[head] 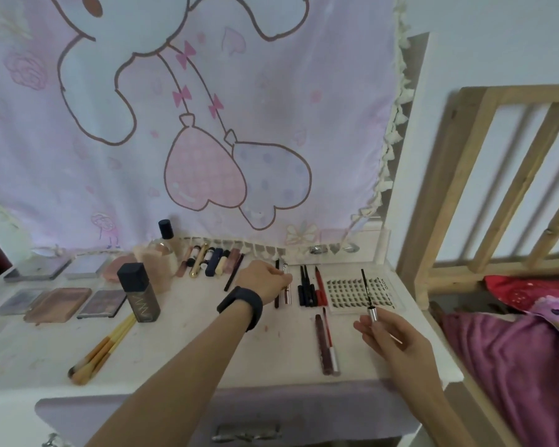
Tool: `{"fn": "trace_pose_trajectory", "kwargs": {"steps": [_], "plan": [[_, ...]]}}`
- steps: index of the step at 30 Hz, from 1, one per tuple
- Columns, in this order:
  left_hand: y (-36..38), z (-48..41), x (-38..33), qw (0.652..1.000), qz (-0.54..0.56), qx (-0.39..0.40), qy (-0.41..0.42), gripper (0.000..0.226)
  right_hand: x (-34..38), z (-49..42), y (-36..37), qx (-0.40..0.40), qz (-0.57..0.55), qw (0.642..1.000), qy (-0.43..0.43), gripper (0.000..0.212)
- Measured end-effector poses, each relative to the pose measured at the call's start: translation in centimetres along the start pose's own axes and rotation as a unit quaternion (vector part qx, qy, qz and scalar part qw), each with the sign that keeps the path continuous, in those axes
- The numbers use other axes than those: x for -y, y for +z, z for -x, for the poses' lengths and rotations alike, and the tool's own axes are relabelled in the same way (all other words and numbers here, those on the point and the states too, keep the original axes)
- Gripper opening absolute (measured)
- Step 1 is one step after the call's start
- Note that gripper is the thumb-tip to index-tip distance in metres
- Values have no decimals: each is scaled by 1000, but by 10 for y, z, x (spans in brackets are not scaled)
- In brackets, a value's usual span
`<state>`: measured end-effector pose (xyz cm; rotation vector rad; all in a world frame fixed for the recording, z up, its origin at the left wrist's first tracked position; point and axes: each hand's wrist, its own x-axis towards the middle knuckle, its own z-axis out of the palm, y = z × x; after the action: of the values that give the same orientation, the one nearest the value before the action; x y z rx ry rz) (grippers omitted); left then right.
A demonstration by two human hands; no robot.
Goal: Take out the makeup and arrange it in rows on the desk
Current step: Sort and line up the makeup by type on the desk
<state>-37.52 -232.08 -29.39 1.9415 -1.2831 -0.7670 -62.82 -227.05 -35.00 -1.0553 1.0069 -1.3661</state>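
- Nearest the lens, the left forearm (181,359) with a black wristband (239,306) reaches across the desk (191,350) to the middle row. The left hand (265,280) has its fingers curled on the far end of a clear tube (286,287) and seems to pinch it.
- Far left, palettes (58,304) lie flat in two rows, with a dark-capped bottle (139,291) standing just beside them and wooden-handled brushes (100,350) slanting toward the desk's front edge.
- Behind, lipsticks (207,259) sit packed side by side along the back.
- The clear tube lies on the desk with its long axis running away from the person — parallel to the dark pencils (307,288) and the red pencil (320,288) just to its right.
- A dark gloss tube (321,343) lies in front of the pencils, lengthwise the same way.
- A lash tray (359,291) sits flat near the right edge.
- The right hand (394,337) pinches a silver-capped wand (368,298) by its cap, brush tip pointing up and away, above the tray's front edge.
- The move likely turns on this: the tube is to the left of the wand and farther back, past the pencils — and the left hand is already on it, so the wand has to travel leftward.
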Motion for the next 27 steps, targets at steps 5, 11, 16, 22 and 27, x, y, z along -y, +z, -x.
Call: {"fn": "trace_pose_trajectory", "kwargs": {"steps": [5,11,16,22,27], "plan": [[18,-22,-9,994,-100,-9,-32,34,-13,-5,-1,-36,21,999,-31,19],[34,-34,-14,982,-184,-14,-31,35,-18,-2,-4,-25,92,993,-67,20],[37,-40,-16,977,-211,-16,-24,36,-20,0,-4,-23,138,986,-88,23],[41,-41,-12,972,-234,-24,-11,37,-21,3,-3,-27,139,986,-87,26],[35,-40,-12,974,-226,-11,-5,36,-21,4,-4,-25,145,986,-81,20]]}}
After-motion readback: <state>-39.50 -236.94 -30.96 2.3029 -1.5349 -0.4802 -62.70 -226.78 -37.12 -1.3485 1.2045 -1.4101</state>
